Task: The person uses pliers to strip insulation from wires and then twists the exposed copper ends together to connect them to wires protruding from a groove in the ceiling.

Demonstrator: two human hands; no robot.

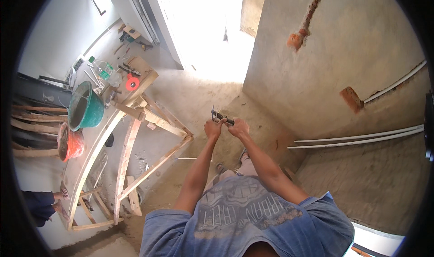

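Both my arms reach forward over the floor, and the hands come close together in front of my body. My left hand [213, 129] is closed around the left part of a short dark stick-like thing [229, 121]. Closed on its right end is my right hand [239, 128]. Thin pale strands and a blue tip stick up by the left fingers. Whether the dark thing is a tool or a bundle of cable is too small to tell, and the fingers hide part of it.
A wooden trestle-like bench [156, 120] stands left, bearing a green bucket [93, 108], plastic bottle [106, 70] and red round tool [132, 83]. An orange bucket [72, 144] is nearby. Another person's legs [40, 206] show lower left. White pipes [352, 142] run along the right wall.
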